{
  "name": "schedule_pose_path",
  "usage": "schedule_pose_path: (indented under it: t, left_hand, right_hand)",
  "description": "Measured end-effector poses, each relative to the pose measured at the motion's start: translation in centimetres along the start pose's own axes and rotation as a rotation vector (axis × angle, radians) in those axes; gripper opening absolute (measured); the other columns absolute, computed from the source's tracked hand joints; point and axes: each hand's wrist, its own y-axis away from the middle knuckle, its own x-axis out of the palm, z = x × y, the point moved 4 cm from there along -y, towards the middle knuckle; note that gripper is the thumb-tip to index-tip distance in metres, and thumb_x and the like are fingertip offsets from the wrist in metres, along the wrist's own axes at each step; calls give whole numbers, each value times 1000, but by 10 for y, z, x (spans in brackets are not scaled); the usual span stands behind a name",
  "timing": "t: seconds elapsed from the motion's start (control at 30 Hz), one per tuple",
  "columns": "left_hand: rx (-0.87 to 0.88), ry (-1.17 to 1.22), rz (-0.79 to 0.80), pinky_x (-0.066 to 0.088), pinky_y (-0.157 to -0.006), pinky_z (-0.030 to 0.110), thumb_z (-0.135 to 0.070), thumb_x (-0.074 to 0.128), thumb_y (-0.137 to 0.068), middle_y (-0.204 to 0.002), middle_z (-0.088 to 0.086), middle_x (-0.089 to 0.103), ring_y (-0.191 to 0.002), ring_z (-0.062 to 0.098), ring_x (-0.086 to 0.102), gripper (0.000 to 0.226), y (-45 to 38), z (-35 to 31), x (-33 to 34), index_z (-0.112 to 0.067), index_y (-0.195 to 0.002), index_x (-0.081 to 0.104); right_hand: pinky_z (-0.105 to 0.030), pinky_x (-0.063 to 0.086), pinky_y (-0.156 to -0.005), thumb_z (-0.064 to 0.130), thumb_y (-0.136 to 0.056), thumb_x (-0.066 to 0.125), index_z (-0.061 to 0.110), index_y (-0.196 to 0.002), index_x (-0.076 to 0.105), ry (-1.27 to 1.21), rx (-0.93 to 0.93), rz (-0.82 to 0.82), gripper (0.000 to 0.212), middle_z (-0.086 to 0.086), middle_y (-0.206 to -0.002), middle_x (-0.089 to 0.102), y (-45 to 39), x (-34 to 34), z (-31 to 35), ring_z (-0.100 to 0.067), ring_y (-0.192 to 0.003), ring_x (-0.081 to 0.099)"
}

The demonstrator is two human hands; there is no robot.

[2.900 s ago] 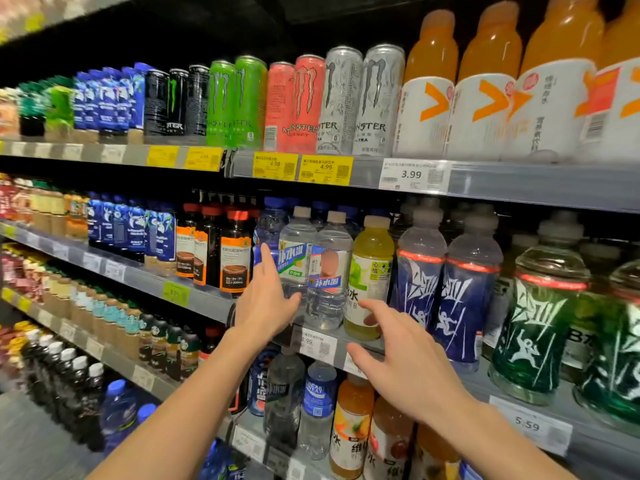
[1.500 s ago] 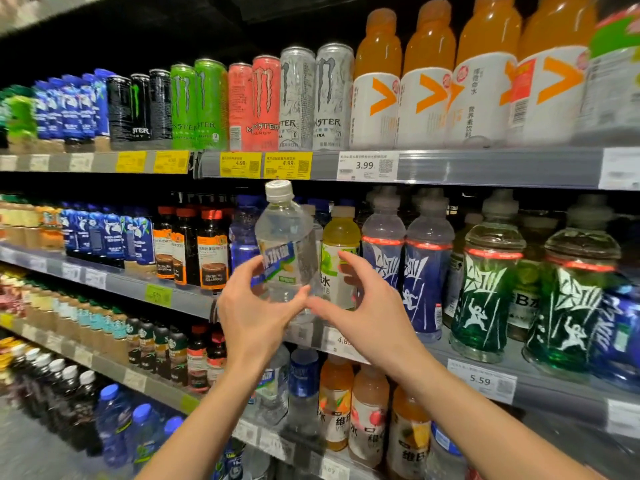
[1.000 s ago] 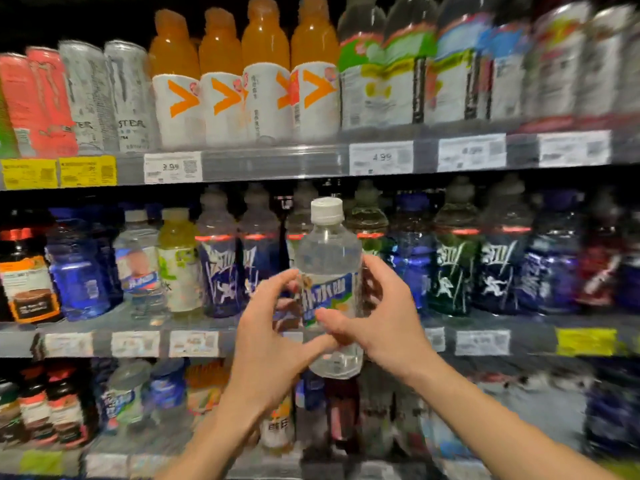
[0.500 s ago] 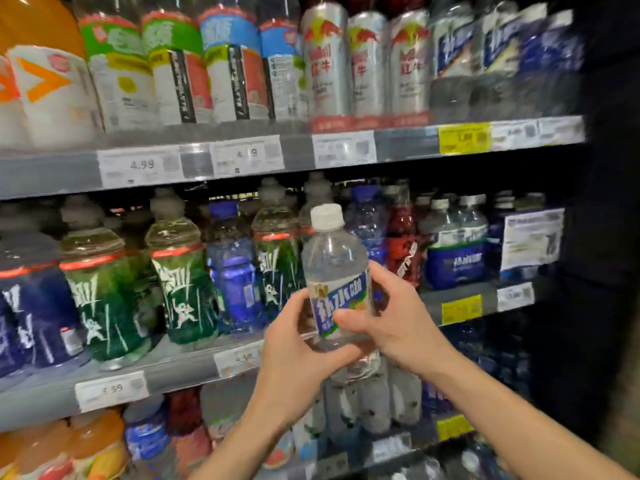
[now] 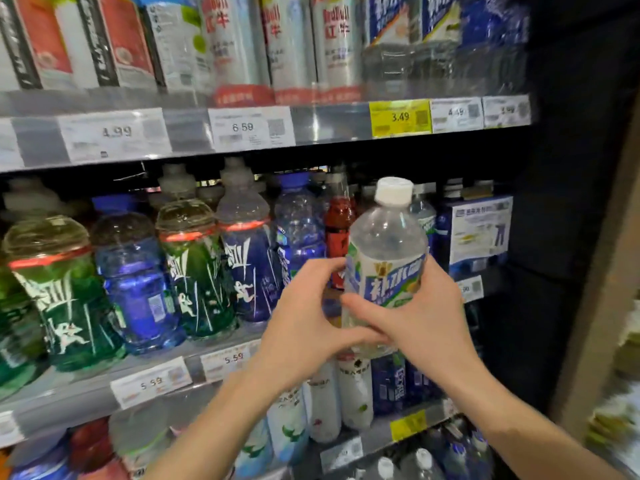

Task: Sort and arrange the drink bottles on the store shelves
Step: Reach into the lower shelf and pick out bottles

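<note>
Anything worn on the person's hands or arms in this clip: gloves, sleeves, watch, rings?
Nothing visible. The left hand and right hand are bare, with no gloves or rings showing on the fingers. Both forearms are uncovered to the frame's bottom edge, with no sleeves, watch or bracelet in view.

The clear bottle looks like glossy, see-through plastic with a matt white cap and a shiny printed film label. The green bottles and the blue bottle are tinted, glossy plastic with moulded ridges. The cans look like smooth metal with a satin sheen. The shelf edge is grey and semi-gloss; the price tags are paper behind a shiny clear strip.
</note>
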Motion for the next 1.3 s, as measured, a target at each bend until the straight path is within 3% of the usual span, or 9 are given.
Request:
schedule_pose_path:
  t: [0.1, 0.23, 0.33, 0.43, 0.63, 0.77, 0.93, 1.1, 1.3]
  left_hand:
    - [-20, -6, 12, 50, -85, 11, -62, 81, -52, -129, -28, 47, -109, -8, 58, 99, -22, -2, -15, -30, -140, 47]
    - [-47, 43, -145, 62, -60, 36, -43, 80, -77, -140, -14, 45, -93, 1, 68, 79, -57, -10, -27, -26, -144, 43]
    - [-69, -112, -158, 61, -75, 46, -43, 78, -80, -139, 1, 49, -89, 13, 71, 86, -92, -7, -25, -21, -149, 31]
    - [-125, -111, -80, 60, -76, 49, -43, 77, -75, -121, 8, 60, -100, 29, 68, 82, -118, -1, -15, -25, -141, 32]
    - [-230, -139, -176, 61, -67, 50, -44, 75, -81, -89, 16, 68, -72, 37, 71, 43, -135, 2, -13, -11, -91, 49]
    - [-153, -95, -166, 60, -70, 49, -45, 69, -89, -78, -2, 62, -68, 30, 70, 28, -120, -14, -8, -20, -99, 62]
    - [-8, -402, -180, 48, -88, 42, -49, 54, -97, -109, -6, 46, -102, 19, 56, 34, -92, -33, -5, -23, -116, 63]
    - [138, -161, -343, 37, -84, 14, -21, 55, -100, -103, -2, 41, -94, 3, 45, 12, -63, -36, -25, -9, -103, 58]
    - [48, 192, -379, 53, -90, 30, -37, 49, -100, -114, 3, 56, -104, 5, 62, 12, -18, -25, -59, -32, -99, 60]
  right_hand:
    - [-10, 53, -72, 31, -57, 95, 39, -99, 59, -16, 21, -43, 56, 21, -92, 71, -8, -17, -8, 9, -86, 67]
    - [-3, 47, -70, 29, -57, 95, 35, -110, 60, -18, 33, -70, 63, 21, -96, 70, -14, -32, -14, 13, -88, 65]
    - [-9, 51, -74, 34, -55, 95, 34, -118, 59, 1, 44, -79, 73, 22, -100, 69, -15, -35, -20, 10, -93, 64]
    - [-16, 50, -80, 36, -54, 95, 37, -119, 58, 3, 49, -83, 75, 21, -103, 70, -14, -38, -23, 7, -95, 65]
    - [-9, 51, -73, 32, -54, 95, 37, -118, 58, 10, 31, -62, 74, 21, -102, 69, -14, -40, -23, 8, -94, 65]
    - [-6, 50, -74, 31, -55, 95, 37, -118, 58, -4, 17, -78, 73, 22, -102, 69, -16, -42, -22, 9, -94, 64]
    - [-13, 49, -77, 35, -54, 95, 43, -115, 56, -27, 16, -106, 72, 25, -102, 68, -18, -44, -22, 10, -96, 63]
    - [-11, 48, -78, 32, -56, 94, 44, -111, 54, -50, -6, -128, 70, 31, -105, 65, -21, -46, -27, 11, -100, 61]
    - [-18, 43, -94, 30, -61, 94, 54, -119, 47, -81, -93, -191, 79, 24, -121, 58, -35, -40, -28, 2, -117, 54]
